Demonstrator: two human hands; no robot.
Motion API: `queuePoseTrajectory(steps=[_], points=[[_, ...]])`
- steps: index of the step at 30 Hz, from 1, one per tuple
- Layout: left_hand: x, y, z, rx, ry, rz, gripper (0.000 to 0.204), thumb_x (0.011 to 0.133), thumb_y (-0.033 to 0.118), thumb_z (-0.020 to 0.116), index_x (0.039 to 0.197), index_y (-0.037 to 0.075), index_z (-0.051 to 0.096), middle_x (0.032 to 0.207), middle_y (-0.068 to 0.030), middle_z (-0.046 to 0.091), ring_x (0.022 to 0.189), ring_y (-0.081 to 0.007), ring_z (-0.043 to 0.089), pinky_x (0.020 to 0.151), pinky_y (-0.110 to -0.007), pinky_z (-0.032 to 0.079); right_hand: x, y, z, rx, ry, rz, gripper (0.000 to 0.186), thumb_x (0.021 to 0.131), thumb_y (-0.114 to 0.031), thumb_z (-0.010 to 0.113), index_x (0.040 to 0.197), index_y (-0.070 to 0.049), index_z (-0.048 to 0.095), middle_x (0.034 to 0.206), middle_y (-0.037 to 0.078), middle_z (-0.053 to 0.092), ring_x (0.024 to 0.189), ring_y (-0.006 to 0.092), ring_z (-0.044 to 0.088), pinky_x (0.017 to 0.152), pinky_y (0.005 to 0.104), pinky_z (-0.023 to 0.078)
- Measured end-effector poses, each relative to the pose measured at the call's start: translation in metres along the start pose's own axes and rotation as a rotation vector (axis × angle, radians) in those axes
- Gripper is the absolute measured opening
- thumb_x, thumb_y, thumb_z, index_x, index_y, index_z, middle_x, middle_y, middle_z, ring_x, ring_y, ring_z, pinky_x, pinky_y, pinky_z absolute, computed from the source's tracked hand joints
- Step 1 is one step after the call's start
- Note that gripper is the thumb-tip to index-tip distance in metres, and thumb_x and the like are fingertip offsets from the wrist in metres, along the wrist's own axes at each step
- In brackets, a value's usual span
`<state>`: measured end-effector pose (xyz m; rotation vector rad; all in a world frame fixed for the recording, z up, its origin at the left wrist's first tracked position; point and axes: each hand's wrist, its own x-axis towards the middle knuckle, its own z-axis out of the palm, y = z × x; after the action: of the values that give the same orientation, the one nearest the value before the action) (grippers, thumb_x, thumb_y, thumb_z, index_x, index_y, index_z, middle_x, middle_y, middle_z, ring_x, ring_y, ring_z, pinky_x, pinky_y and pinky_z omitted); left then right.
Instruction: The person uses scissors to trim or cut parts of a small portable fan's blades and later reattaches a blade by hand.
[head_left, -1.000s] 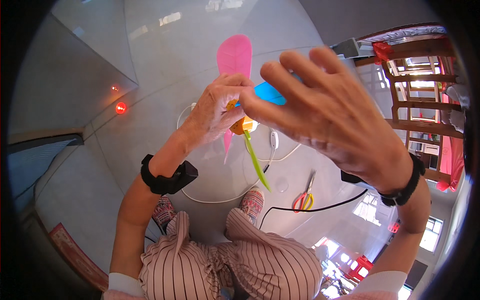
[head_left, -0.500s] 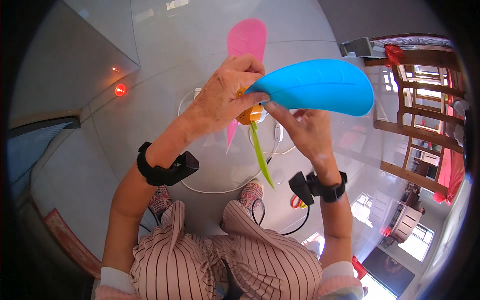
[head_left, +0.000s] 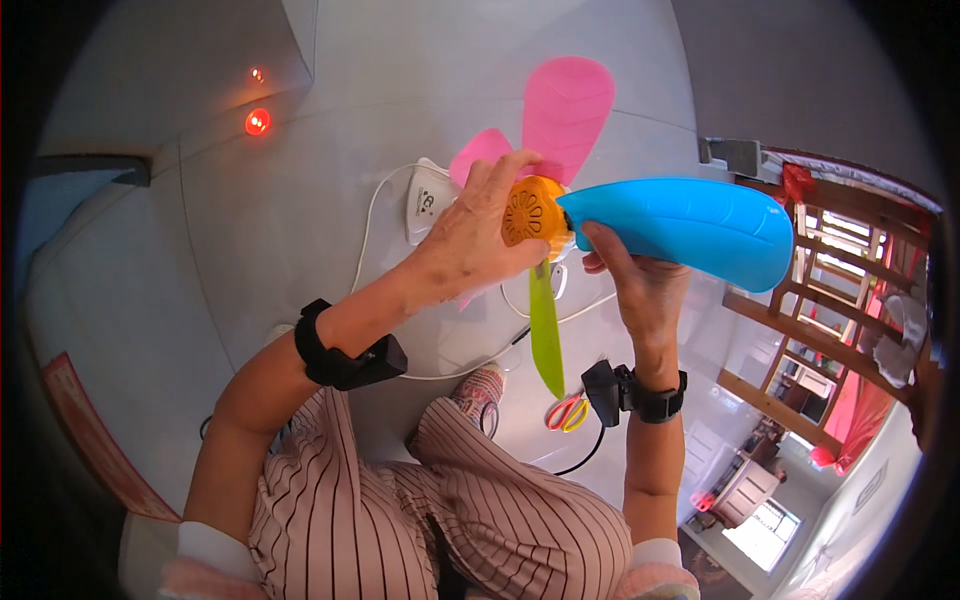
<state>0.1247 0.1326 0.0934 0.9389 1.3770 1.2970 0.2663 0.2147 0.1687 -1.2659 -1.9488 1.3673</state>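
A small fan with coloured plastic blades is held up between my hands. My left hand [head_left: 465, 240] grips its round orange hub [head_left: 532, 212], fingers over the top and thumb below. My right hand [head_left: 645, 295] pinches the inner end of the blue blade [head_left: 700, 232], thumb on top and fingers underneath. The root of that blade lies against the hub's right side; whether it is fixed there I cannot tell. One pink blade [head_left: 567, 112] points away from me and a second pink blade [head_left: 482, 153] shows behind my left fingers. The green blade [head_left: 545, 335] hangs toward me.
On the tiled floor lie a white device [head_left: 425, 205], a white cord [head_left: 362, 235] and scissors [head_left: 568, 412] with red and yellow handles. A wooden frame [head_left: 800, 305] stands at the right. A red light [head_left: 258, 121] glows at the upper left.
The fan has turned, so the orange hub's face now shows. My left hand has shifted from the blue blade's root onto the hub. My right hand has taken hold of the blade's inner end.
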Motion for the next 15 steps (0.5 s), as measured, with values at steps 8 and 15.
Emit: queuePoseTrajectory(steps=[8,15], points=[[0.000,-0.010,0.023,0.030,0.190,-0.005,0.068,0.065,0.013,0.073,0.118,0.009,0.032,0.109,-0.0154,0.040,0.104,-0.0284,0.049,0.086,-0.038,0.046,-0.006,0.005,0.004,-0.037,-0.026,-0.061,0.018,0.079,-0.004,0.069,0.096,-0.001,0.062,0.082,0.009,0.066,0.062,0.0141,0.063,0.054,0.0240,0.053],[0.002,-0.011,0.025,0.123,0.236,0.011,0.063,0.064,0.012,0.075,0.114,0.007,0.036,0.107,-0.0123,0.040,0.104,-0.0218,0.048,0.085,-0.033,0.048,-0.003,0.001,0.005,-0.025,-0.007,-0.012,0.015,0.078,-0.003,0.069,0.092,-0.002,0.064,0.081,0.008,0.067,0.062,0.0123,0.062,0.055,0.0240,0.052]])
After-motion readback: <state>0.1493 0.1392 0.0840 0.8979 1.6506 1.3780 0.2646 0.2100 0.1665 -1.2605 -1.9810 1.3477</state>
